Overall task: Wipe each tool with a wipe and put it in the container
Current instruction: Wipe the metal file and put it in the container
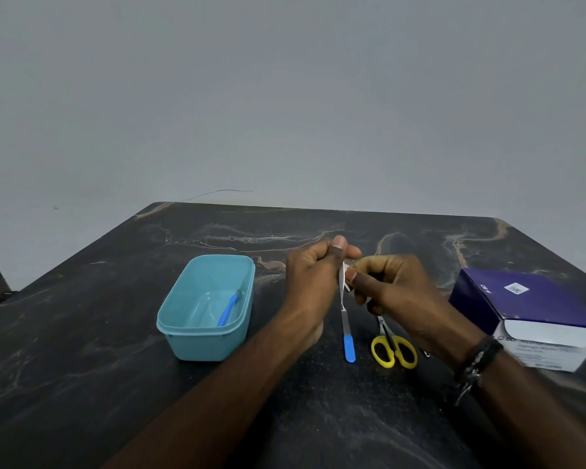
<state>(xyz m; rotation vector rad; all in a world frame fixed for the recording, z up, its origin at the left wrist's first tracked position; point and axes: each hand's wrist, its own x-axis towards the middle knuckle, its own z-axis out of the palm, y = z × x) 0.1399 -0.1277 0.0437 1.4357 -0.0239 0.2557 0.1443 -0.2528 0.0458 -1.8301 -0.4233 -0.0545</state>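
Note:
My left hand [313,272] grips the top end of a slim metal tool [342,286], held upright above the table. My right hand [391,289] pinches a small white wipe [349,288] against that tool's shaft; most of the wipe is hidden by my fingers. A file with a blue handle [348,340] lies on the table just below. Yellow-handled scissors [393,346] lie to its right, partly under my right hand. The teal container [205,308] stands to the left and holds a blue-handled tool [229,308].
A purple and white box [535,316] sits at the right edge of the dark marbled table [115,384]. A grey wall rises behind the table's far edge. My right wrist wears a dark beaded bracelet [477,360].

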